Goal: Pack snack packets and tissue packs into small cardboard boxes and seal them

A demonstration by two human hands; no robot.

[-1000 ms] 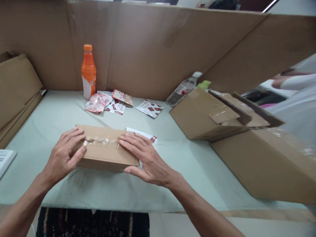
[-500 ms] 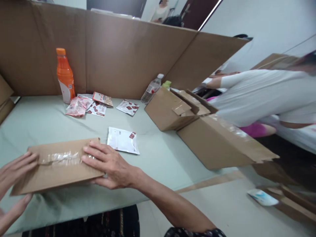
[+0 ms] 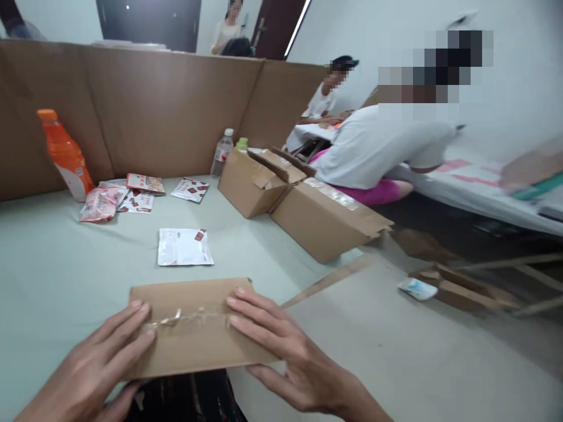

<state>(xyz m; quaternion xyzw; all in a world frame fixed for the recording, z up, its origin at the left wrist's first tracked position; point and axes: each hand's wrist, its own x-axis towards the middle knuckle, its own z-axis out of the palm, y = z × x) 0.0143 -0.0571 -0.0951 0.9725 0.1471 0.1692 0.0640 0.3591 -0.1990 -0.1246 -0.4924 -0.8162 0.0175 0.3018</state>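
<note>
A flat-topped cardboard box [image 3: 197,346] with a strip of clear tape across its top is held at the table's front edge, above my lap. My left hand [image 3: 105,351] grips its left end, fingers on top and thumb below. On the right end, my right hand [image 3: 272,334] does the same, thumb at the near side. Just beyond the box lies a white packet [image 3: 185,247] with a small brown print. The box's underside is hidden.
On the green-covered table [image 3: 44,264] stand an orange bottle [image 3: 65,155], small snack packets [image 3: 143,183] and a clear bottle [image 3: 222,153]. Cardboard boxes [image 3: 323,217] sit at its right edge. A cardboard partition [image 3: 167,111] runs behind. A person in white [image 3: 373,146] sits to the right.
My view has swung to the right. Both hands have brought the box closer to me and over the table's front edge, still holding its two ends.
</note>
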